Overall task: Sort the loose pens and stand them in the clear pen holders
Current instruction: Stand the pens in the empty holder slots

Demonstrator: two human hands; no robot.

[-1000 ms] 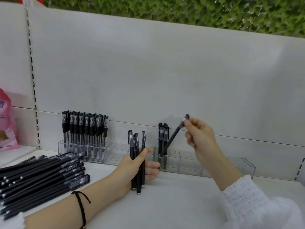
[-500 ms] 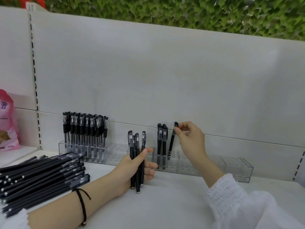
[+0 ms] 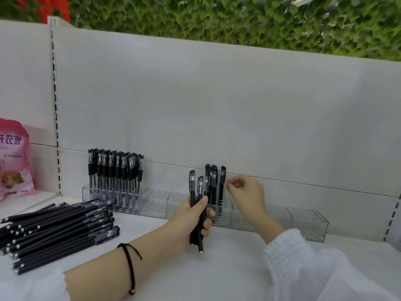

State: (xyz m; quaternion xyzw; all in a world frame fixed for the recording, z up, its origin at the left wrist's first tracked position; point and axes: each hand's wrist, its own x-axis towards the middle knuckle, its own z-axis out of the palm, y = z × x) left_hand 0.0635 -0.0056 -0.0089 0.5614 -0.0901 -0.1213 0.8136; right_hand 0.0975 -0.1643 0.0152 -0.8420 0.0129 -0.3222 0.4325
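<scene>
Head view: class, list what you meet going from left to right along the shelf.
A pink bag, pile of loose pens, row of standing pens, left hand gripping a pen bundle, right hand, empty holder section.
</scene>
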